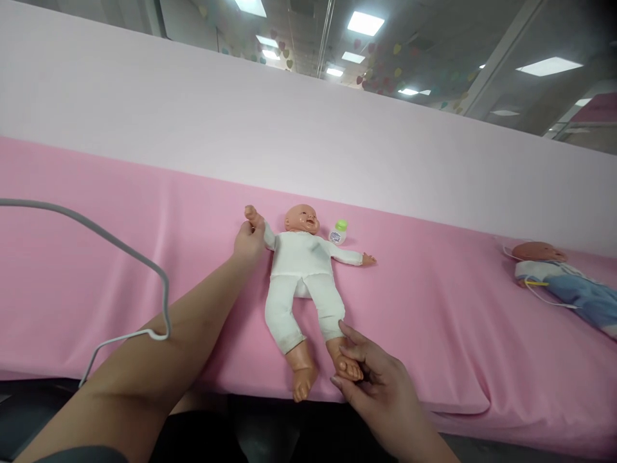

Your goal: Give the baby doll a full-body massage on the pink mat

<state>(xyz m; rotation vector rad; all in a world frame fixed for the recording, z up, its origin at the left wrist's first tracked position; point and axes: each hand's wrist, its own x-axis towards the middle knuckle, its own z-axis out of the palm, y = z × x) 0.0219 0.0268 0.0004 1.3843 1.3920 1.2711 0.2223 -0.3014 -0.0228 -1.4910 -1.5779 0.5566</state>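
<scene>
Our left hand seemingly grips the baby doll's far-left arm for steadiness. Our right fingers clasp its near-right foot.

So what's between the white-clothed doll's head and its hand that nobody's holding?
In the head view, a green-capped bottle is there on the pink cloth.

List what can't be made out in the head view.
All in the head view:
- Left hand: not every fingertip shows; the hand itself hides some.
- Right hand: same, so grip firmness at the foot can't be told.
- White-clothed doll: back hidden under its body.
- Bottle: label print too small.
- Blue-clothed doll: lower end cut off by the right edge.
- Cable: cut off by the left edge.
</scene>
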